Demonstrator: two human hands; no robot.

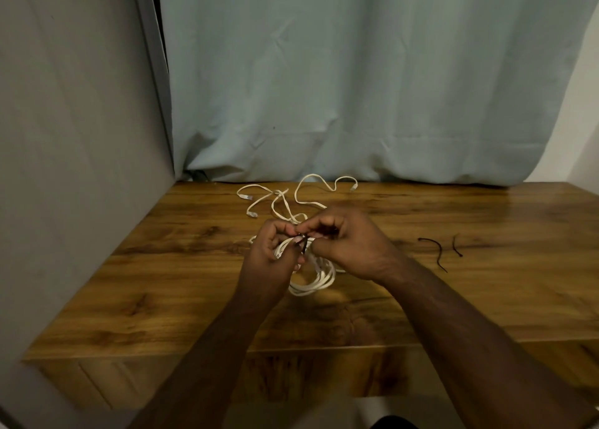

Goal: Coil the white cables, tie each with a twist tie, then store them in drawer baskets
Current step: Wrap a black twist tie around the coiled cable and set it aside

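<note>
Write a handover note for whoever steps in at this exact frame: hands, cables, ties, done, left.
Left hand grips the coiled white cable just above the wooden table.
Right hand pinches a dark twist tie at the coil; tie not yet visibly closed.
Loose white cables lie uncoiled behind the hands.
Two spare twist ties lie on the right.
Left: finish this tie, coil and tie the rest, store all. No drawer baskets in view.

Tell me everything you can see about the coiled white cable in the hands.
The coiled white cable is flat-looking cord wound into several loose loops, hanging partly over the wooden table. The left hand grips its upper side, and the right hand pinches a dark twist tie at it.
</note>
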